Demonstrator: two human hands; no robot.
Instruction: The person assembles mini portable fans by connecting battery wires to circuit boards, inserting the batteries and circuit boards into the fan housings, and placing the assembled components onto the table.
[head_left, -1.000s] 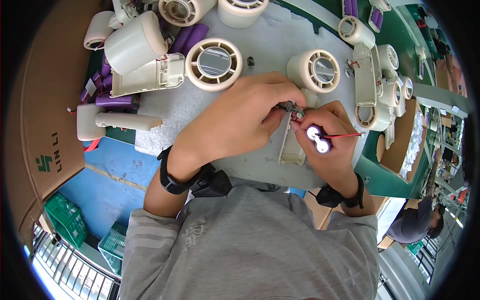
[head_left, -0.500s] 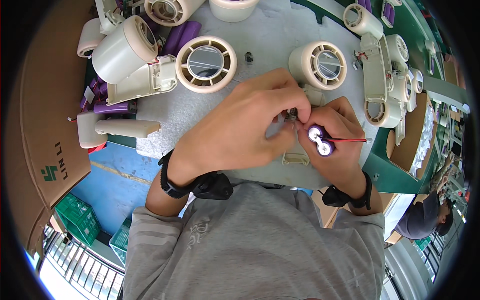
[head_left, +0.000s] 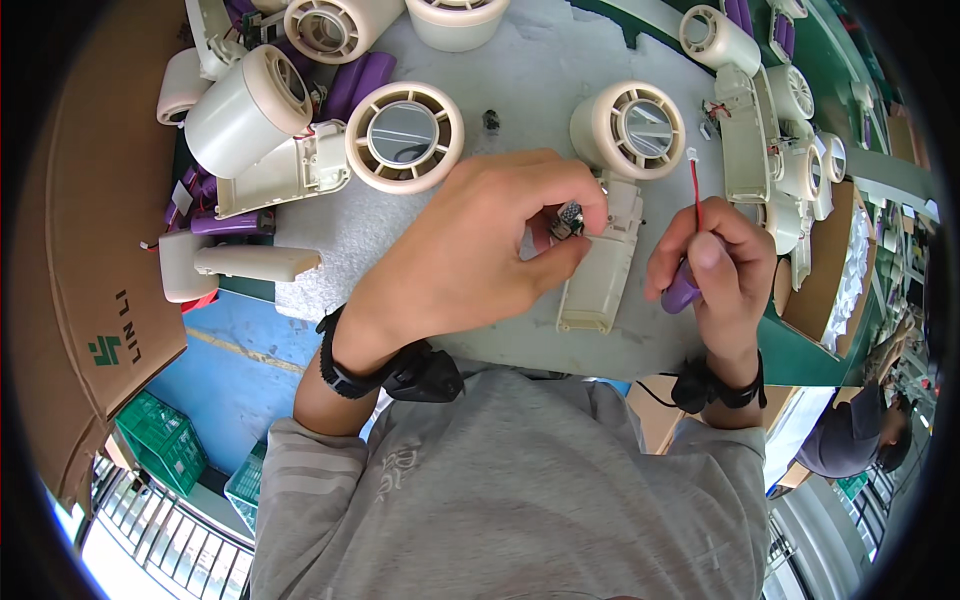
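Between the thumb and fingers of my left hand (head_left: 480, 245) is a small dark electronic part (head_left: 567, 221), partly hidden by the fingers. My right hand (head_left: 725, 265) grips a purple battery pack (head_left: 682, 289). From its fist a red wire (head_left: 697, 195) stands up, ending in a small white connector (head_left: 691, 155). Between the two hands lies an open cream handle shell (head_left: 597, 285). At its far end is a round cream fan head (head_left: 608, 130) with a spoked rim.
A second round head (head_left: 358, 135) with its handle half (head_left: 270, 180) lies at the left, near purple batteries (head_left: 232, 221). Another dark part (head_left: 491, 121) rests on the white mat (head_left: 530, 80). More shells (head_left: 745, 135) stand right, beside a cardboard box (head_left: 828, 255). A carton (head_left: 100, 230) borders the left.
My right hand has moved right, away from my left hand, and turned the battery pack so its wire points up. The handle shell between them is now uncovered.
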